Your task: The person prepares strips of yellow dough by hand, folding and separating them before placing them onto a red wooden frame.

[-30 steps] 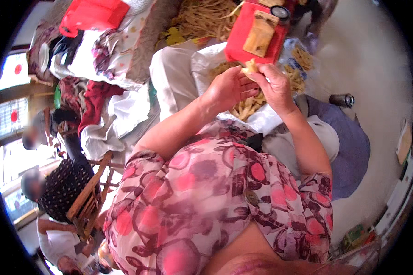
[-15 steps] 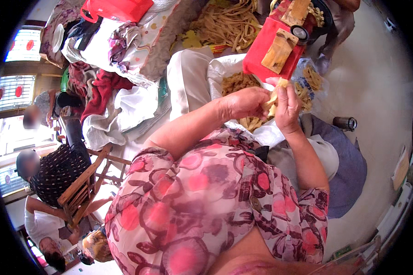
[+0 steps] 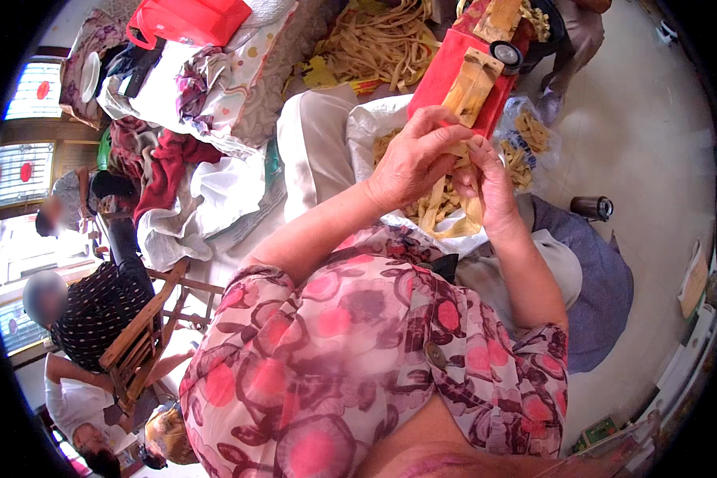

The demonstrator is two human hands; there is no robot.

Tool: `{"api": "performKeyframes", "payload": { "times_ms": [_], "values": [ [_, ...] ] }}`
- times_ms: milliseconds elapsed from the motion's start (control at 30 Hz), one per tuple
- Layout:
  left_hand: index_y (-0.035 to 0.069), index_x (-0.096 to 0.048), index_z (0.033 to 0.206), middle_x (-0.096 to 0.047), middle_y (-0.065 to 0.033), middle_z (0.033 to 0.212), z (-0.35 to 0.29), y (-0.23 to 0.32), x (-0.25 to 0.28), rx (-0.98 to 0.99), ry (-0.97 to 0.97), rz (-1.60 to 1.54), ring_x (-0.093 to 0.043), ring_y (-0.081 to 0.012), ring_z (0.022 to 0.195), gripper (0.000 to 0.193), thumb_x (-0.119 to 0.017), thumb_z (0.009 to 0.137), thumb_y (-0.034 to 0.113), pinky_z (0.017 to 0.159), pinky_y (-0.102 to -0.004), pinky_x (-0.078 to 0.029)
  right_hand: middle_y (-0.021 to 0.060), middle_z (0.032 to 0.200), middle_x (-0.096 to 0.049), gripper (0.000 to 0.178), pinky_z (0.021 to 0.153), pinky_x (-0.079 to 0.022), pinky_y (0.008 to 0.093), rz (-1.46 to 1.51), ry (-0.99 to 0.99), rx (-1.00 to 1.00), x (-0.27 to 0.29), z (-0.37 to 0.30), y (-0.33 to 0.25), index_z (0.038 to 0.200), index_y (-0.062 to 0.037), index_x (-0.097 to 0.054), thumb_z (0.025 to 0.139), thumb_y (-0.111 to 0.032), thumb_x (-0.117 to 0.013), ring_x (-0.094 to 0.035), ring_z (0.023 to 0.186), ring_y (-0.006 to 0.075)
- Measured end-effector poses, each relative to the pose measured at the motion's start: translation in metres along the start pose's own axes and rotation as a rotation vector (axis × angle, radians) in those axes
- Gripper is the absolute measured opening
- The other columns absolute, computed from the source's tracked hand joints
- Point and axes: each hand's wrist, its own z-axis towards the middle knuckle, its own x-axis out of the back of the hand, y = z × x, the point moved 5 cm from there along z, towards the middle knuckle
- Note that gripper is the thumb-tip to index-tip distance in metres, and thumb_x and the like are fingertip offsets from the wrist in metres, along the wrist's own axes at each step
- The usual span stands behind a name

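Strip [image 3: 472, 212] pinched by left hand [image 3: 416, 155], right hand [image 3: 494, 187], wooden block [image 3: 472, 84] beyond, flask [image 3: 591, 209] rightward

Brightly lit from the windows [image 3: 17, 159] at left side, furnished with a wooden chair [image 3: 146, 314], and showing pale floor [image 3: 645, 183] at right.

Strips [image 3: 431, 210] are lying in a sack [image 3: 363, 126] in front; beyond, a board [image 3: 470, 84] is resting on a block [image 3: 432, 82]. To the right, a canister [image 3: 591, 208] is sitting on the floor [image 3: 613, 151]; to the left, a chair [image 3: 145, 328] is standing; forward-left, a bag [image 3: 193, 20] is lying on a sheet [image 3: 256, 84].
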Motion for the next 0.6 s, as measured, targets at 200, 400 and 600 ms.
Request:
{"api": "performKeyframes", "payload": {
  "times_ms": [200,400,600],
  "values": [
    [0.004,-0.058,0.103,-0.058,-0.0149,0.100,0.001,-0.007,-0.003,-0.074,-0.107,0.024,-0.058,-0.0302,0.095,0.032,-0.058,0.073,-0.005,0.082,-0.0356,-0.047,0.0027,0.079,-0.060,0.020,0.061,-0.045,0.0245,-0.987,0.008,0.478,-0.026,-0.009,-0.029,0.101,-0.0036,-0.054,0.096,-0.020,-0.045,-0.056,0.066,0.0128],
    [0.003,-0.059,0.097,-0.062,-0.0056,0.089,-0.003,-0.022,-0.007,0.351,-0.082,-0.287,-0.059,-0.0164,0.083,0.016,-0.058,0.081,0.001,0.076,-0.0265,-0.047,0.0160,0.072,-0.057,0.020,0.060,-0.045,0.0351,-1.243,-0.019,0.418,-0.033,-0.022,-0.030,0.094,0.0001,-0.051,0.089,-0.019,-0.054,-0.060,0.067,0.0262],
    [0.000,-0.054,0.102,-0.059,0.0006,0.091,-0.011,-0.031,-0.013,0.650,-0.098,-0.701,-0.053,-0.0064,0.085,0.017,-0.055,0.085,0.003,0.077,-0.0228,-0.044,0.0193,0.076,-0.060,0.018,0.058,-0.047,0.0408,-1.475,0.068,0.675,-0.037,-0.022,-0.042,0.095,-0.0009,-0.053,0.084,-0.013,-0.058,-0.060,0.071,0.0382]
  ]
}}
